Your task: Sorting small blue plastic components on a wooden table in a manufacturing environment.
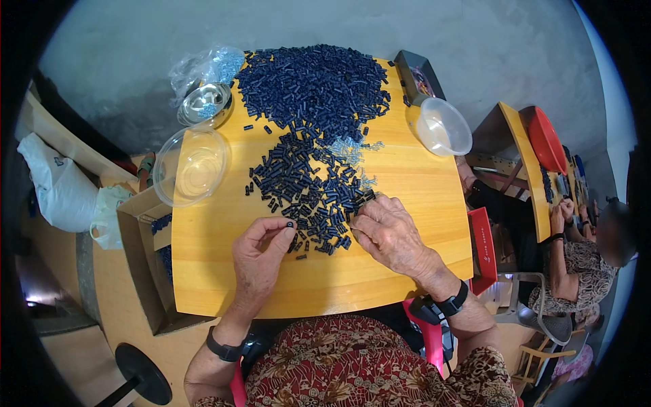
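Evidently, a black piece (pixel 290 224) is pinched by the left hand (pixel 260 252), fingertips closed, mid-frame, presumably for control; the right hand (pixel 392 234) is curled beside the central heap (pixel 288 173), any contents hidden.

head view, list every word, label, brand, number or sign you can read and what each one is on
No text can be read with certainty.
Red rectangular box by the right edge of the yellow wooden table: pale printed characters, too small to read.
White plastic sack at far left: a small dark mark, too blurred to read.
Small dark cylindrical pieces: no lettering visible at this size.
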Motion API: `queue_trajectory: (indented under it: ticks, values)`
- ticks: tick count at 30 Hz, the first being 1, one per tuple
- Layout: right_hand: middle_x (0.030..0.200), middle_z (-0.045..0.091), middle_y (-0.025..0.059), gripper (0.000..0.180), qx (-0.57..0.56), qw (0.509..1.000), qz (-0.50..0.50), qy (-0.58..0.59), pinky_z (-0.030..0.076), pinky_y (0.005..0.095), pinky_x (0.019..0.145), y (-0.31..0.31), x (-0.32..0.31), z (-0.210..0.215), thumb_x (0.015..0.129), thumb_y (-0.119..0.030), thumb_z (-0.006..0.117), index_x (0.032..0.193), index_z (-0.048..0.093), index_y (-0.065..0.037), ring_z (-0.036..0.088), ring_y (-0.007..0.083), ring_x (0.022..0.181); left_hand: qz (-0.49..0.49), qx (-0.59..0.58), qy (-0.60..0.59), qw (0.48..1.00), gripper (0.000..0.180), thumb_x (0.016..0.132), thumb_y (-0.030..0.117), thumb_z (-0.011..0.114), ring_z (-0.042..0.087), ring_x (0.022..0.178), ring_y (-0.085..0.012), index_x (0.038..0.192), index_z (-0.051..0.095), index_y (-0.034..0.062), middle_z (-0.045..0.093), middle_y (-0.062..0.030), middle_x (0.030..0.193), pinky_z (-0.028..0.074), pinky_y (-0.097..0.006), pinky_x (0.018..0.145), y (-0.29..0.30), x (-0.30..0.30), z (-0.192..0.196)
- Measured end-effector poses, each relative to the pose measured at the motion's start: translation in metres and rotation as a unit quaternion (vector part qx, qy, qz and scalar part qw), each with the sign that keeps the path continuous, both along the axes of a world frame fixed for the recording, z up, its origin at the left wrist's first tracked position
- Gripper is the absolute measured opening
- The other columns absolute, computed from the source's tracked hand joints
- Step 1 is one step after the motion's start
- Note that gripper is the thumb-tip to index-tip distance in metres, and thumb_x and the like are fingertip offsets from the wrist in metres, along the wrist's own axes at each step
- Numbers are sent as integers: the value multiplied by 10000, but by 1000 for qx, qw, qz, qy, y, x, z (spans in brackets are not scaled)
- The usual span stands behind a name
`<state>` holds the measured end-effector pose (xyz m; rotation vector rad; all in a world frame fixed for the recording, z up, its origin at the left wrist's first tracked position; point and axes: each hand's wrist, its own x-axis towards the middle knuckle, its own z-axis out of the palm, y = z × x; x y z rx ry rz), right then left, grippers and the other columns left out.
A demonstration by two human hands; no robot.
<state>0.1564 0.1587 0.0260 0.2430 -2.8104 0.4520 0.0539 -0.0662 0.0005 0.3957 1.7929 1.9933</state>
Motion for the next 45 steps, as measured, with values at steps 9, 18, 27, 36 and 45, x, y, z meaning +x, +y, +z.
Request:
queue_trajectory:
  ticks: [9, 18, 27, 36, 45]
  values:
    - [838, 590, 86, 134, -81, 993, 9, 83, 459, 376, 753, -4, -4, 6, 746, 2, 679, 841, 599, -48, 577, 271, 832, -27, 55, -59, 996, 152, 920, 35, 667, 636, 895, -86, 1062, 660, -17, 698, -41, 993, 510, -218, 818, 12, 9, 3]
    - [896, 633, 102, 193, -181, 978, 40, 94, 493, 383, 768, -23, 1, 32, 770, 15, 701, 949, 633, -10, 615, 279, 849, -81, 86, -95, 988, 151, 927, 28, 659, 620, 871, -68, 1072, 656, -15, 678, -20, 970, 510, -211, 789, 39, 22, 13]
    - [903, 632, 99, 248, -121, 985, 48, 116, 490, 393, 743, -19, 6, 36, 755, 17, 719, 988, 636, -4, 606, 282, 820, -86, 89, -74, 990, 160, 904, 23, 689, 600, 810, -48, 1060, 659, 3, 677, -4, 937, 501, -197, 710, 50, 27, 16]
    - [896, 655, 87, 194, -376, 920, -88, 70, 510, 316, 783, -17, 24, 15, 804, -2, 730, 979, 647, -7, 633, 206, 846, -54, 107, -66, 991, 160, 888, -2, 692, 607, 804, -47, 1045, 660, 7, 677, -2, 933, 497, -186, 690, 63, 32, 19]
    - [940, 657, 8, 151, -639, 754, -145, 45, 491, 237, 807, -30, 31, -7, 885, 22, 686, 1034, 661, 20, 583, 74, 875, -44, 68, 2, 997, 178, 882, -28, 689, 613, 846, -62, 1054, 650, -7, 671, -17, 958, 506, -194, 739, 69, 38, 16]
